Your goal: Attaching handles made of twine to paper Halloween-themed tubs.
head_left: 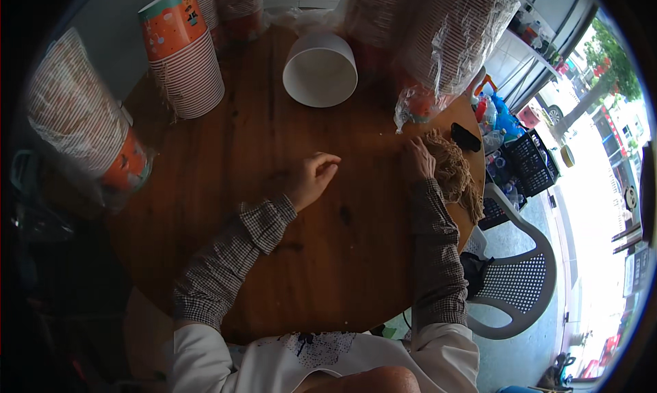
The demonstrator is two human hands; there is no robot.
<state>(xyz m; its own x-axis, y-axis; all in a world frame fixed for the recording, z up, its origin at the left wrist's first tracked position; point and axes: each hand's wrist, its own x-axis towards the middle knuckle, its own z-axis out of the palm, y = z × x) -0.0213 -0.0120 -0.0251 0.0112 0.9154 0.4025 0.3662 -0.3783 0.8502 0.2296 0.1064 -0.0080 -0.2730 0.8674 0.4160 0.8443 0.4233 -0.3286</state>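
Note:
My left hand (pixel 316 179) is over the middle of the wooden table, its fingers bent and pressed together against the thumb. Whatever may be in that pinch is too small to make out. Farther right, my right hand (pixel 421 159) rests low at the left edge of a loose bundle of brown twine (pixel 452 166), its fingers stretched forward and partly in shade. A black oblong object (pixel 466 137) lies beside the twine. Beyond my hands, a white round tub (pixel 320 75) is tipped so that its opening faces me.
Stacks of orange paper cups stand around the table (pixel 274 283): an unwrapped stack (pixel 185 64) at back left, a plastic-wrapped stack (pixel 89 119) at far left, and wrapped stacks (pixel 452 44) at back right. A grey plastic chair (pixel 520 277) and a black crate (pixel 530 164) are at the right.

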